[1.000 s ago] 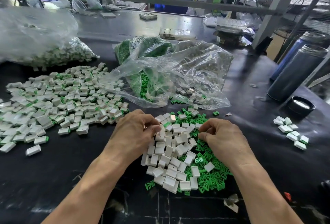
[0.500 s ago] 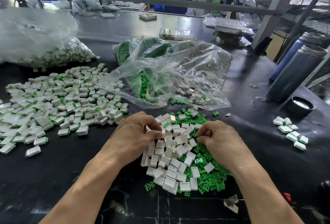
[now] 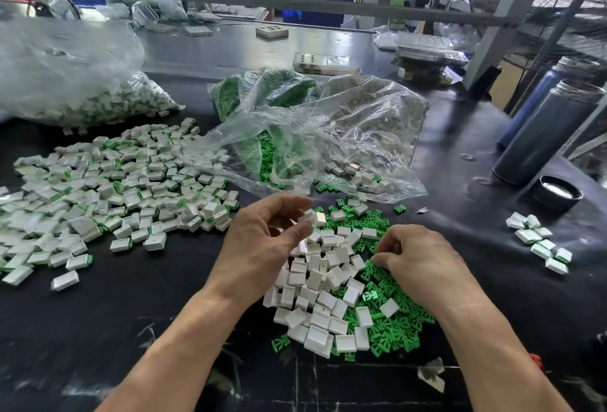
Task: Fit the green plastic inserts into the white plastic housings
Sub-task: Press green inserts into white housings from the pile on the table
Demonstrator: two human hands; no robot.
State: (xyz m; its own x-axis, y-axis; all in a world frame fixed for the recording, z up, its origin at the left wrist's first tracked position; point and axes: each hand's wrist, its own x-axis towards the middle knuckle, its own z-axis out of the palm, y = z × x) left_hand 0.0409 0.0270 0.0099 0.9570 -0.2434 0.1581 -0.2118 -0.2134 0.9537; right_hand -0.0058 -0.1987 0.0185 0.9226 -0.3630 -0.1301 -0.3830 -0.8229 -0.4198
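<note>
My left hand point(image 3: 266, 241) hangs loosely curled, empty, above the white housings point(image 3: 315, 283). My right hand point(image 3: 417, 264) pinches down into the green inserts point(image 3: 394, 323), which lie directly beneath its fingertips; what it grips is hidden.

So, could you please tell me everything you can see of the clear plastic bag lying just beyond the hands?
The clear plastic bag lies crumpled on the black table, thin, glossy and wrinkled, its mouth open towards the hands. Green inserts show inside it on the left, white housings on the right, some spilling out at its edge. Neither hand touches it.
</note>
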